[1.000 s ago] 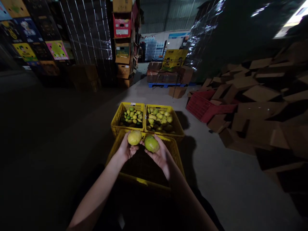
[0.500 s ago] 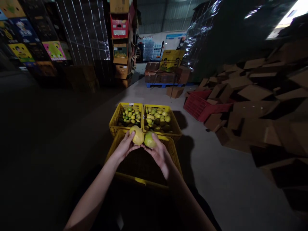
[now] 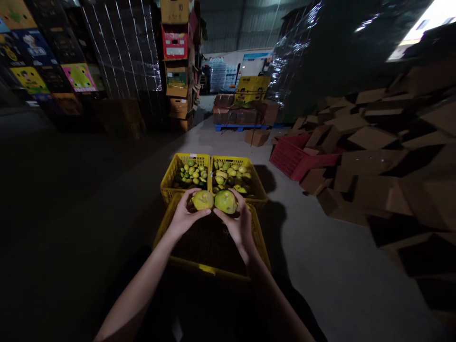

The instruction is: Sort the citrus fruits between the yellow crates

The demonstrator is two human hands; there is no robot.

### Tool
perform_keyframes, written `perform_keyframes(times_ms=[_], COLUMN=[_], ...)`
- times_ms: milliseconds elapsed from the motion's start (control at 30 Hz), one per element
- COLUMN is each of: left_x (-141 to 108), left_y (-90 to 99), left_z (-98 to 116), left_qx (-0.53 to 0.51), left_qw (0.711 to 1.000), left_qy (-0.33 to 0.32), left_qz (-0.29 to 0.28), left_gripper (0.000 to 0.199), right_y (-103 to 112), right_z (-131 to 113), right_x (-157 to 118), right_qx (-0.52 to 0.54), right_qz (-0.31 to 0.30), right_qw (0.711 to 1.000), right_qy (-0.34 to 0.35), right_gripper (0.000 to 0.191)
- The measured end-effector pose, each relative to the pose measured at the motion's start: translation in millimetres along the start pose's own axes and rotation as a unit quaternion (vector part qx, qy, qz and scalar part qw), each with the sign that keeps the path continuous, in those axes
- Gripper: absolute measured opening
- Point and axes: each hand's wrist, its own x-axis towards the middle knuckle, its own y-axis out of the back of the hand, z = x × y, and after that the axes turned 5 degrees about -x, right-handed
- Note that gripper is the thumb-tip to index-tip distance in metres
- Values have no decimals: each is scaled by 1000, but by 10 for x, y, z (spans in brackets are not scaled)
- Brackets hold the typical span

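My left hand (image 3: 185,213) is closed round a yellow lemon (image 3: 203,200), with the thumb below it and fingers at its far side. Beside it, my right hand (image 3: 239,221) grips a greener lemon (image 3: 225,201) in much the same way. The two fruits are held side by side, very close together, above the far part of a yellow plastic crate (image 3: 206,270) in front of me. That crate's inside is dark and its contents are hard to make out. Beyond it stand a left crate (image 3: 166,183) of small green and yellow lemons and a right crate (image 3: 261,190) of mostly yellow ones.
A tipped red crate (image 3: 290,156) and a large heap of cardboard boxes (image 3: 374,164) lie to the right. Farther back, boxes sit on a blue pallet (image 3: 242,128), near a tall carton stack (image 3: 177,78). Wrapped stacks stand on both sides.
Both lemons have been turned in my hands. My thumbs have swung from the top of the fruits to below them, and the fingers now curl over the far sides.
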Motion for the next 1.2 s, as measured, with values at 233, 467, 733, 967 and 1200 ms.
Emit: perform_keyframes(times_ms=[233, 467, 733, 967, 1200], left_x=[4, 6, 28, 70, 100], left_y=[26, 42, 100, 83, 157], left_z=[-22, 113, 188, 254, 230], left_qx=[8, -97, -282, -379, -465], left_qw=[1000, 989, 933, 882, 843], left_qy=[-14, 84, 215, 271, 253], left_qz=[26, 73, 66, 67, 93], left_gripper=[56, 55, 37, 35, 35], right_y=[-26, 21, 66, 34, 0], right_z=[-6, -136, -94, 8, 13], right_x=[-13, 22, 47, 109, 132], right_qx=[41, 236, 354, 366, 468], right_qz=[13, -67, -100, -135, -100], right_qw=[999, 953, 896, 892, 822], right_qy=[-24, -176, -249, -229, -309], right_gripper=[64, 51, 38, 35, 30])
